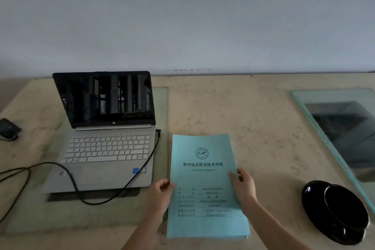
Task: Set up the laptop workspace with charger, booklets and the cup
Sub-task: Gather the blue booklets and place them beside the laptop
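Beige desk [263, 107]: one laptop [105, 148], one cup [336, 211].

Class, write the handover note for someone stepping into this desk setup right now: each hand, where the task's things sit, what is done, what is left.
Left hand grips the left edge of the blue booklets; right hand grips the right edge.
The booklets lie on the table just right of the open laptop.
The charger cable runs to the laptop's right side; the charger brick sits far left.
The black cup is at the near right, apparently on its side.
Done: charger connected, it seems. Left: release the booklets, place the cup.
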Motion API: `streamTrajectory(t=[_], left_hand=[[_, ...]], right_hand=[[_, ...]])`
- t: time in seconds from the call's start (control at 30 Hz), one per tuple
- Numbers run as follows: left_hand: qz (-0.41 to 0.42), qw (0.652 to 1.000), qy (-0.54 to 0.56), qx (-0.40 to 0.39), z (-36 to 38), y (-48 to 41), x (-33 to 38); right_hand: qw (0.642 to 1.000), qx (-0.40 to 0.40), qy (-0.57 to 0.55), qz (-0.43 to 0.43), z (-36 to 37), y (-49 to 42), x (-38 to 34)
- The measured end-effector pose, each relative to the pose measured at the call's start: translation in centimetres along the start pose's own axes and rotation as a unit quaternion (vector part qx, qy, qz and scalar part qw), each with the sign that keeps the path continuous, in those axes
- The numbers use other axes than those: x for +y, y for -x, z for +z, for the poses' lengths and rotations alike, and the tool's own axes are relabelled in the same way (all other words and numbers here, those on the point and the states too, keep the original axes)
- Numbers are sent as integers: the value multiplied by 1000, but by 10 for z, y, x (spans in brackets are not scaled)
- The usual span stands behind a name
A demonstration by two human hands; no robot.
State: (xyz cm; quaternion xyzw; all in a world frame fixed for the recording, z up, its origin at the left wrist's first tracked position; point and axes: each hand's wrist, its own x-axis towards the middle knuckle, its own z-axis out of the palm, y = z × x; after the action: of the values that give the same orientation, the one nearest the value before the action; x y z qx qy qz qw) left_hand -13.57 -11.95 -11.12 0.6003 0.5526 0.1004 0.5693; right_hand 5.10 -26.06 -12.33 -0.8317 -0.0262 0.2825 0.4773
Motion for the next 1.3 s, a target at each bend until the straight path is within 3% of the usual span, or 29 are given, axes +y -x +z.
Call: streamTrajectory(t=[0.33, 0.5, 0.83, 1.13, 1.3], left_hand=[[60, 992, -110, -2, -2, -14, -8], [70, 989, -129, 2, -3, -16, -7], [76, 979, -187, -22, -5, -23, -2], [45, 957, -273, -86, 14, -28, 21], [21, 963, -261, -70, 31, -35, 32]], right_hand=[[998, -5, 57, -38, -7, -3, 8], [999, 23, 40, -20, -13, -10, 10], [999, 3, 32, -29, -14, -21, 3], [996, -18, -50, 68, -10, -34, -5], [983, -63, -103, 139, -13, -43, -17]])
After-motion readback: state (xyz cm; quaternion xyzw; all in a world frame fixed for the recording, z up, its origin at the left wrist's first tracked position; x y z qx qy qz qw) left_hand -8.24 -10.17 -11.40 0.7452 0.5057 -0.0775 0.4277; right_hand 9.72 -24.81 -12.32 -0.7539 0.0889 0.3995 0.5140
